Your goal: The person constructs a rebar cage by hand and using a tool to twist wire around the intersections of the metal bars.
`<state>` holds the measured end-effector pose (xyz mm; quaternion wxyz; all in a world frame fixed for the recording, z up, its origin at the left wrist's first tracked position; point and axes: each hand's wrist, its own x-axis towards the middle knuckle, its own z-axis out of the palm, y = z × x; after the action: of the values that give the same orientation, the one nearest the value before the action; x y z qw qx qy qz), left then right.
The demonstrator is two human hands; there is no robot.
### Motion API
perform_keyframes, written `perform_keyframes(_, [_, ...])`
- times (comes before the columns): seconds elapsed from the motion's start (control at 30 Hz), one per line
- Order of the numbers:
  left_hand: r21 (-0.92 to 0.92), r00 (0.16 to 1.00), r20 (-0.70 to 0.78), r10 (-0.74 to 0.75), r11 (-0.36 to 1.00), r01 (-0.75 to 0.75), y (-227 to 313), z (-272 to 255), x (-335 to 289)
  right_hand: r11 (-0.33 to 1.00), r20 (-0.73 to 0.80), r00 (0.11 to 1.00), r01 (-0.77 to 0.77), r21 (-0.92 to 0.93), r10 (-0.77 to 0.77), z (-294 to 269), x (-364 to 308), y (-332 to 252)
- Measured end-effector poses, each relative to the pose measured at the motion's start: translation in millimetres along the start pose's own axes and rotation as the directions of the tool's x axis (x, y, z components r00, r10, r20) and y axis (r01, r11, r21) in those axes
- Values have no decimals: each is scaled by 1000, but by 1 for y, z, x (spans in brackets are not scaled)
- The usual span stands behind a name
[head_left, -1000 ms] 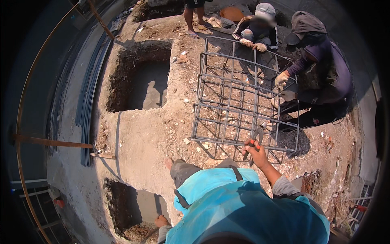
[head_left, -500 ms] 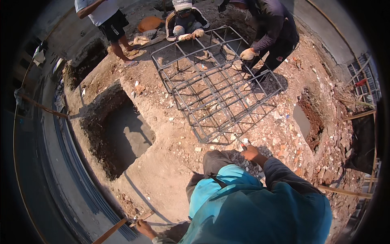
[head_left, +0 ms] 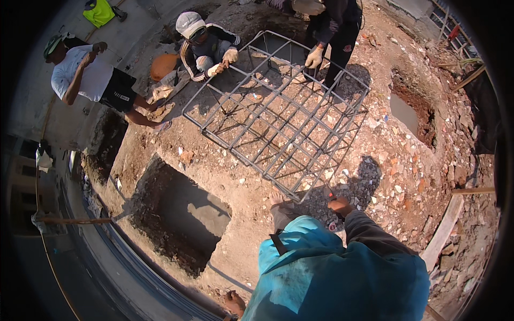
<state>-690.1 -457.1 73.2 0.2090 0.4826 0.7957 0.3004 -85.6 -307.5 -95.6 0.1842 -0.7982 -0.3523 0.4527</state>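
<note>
My right hand (head_left: 340,206) is closed around a slim hand tool (head_left: 327,191) with a reddish handle; its kind is unclear. It is beside the near corner of a rebar cage (head_left: 278,120), a welded-looking grid of grey bars with an upper and a lower layer. My left hand (head_left: 234,303) hangs low near the bottom edge, partly cut off, its fingers loosely apart and nothing visible in them. A crouching co-worker's gloved hands (head_left: 222,64) touch the cage's far left side. Another co-worker in dark clothes has a gloved hand (head_left: 314,56) at its far right side.
A square pit (head_left: 195,214) with a grey floor lies left of me; another pit (head_left: 404,111) is at the right. Rubble (head_left: 396,176) covers the ground. A person in a white shirt (head_left: 88,72) stands far left. Long bars lie along the left edge; a plank (head_left: 443,232) lies right.
The view has turned, shifting the cage and people leftward and the left pit rightward. My right hand keeps the tool near the cage corner; my left hand appears closer to my body.
</note>
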Motion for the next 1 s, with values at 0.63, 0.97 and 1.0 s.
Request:
perform_keyframes(0.63, [163,940,289,179,959,-233,214,101,390,702,-273,784,-269,660,557,18,0,-133])
perform_keyframes(0.97, [213,717,444,537,714,-667,315,243,674,493,-422,408,-82,866,810,92,-12,-137])
perform_keyframes(1.0, [339,701,495,513,629,-699,305,266,724,496,-419,371,-140,857,829,96,-6,-139])
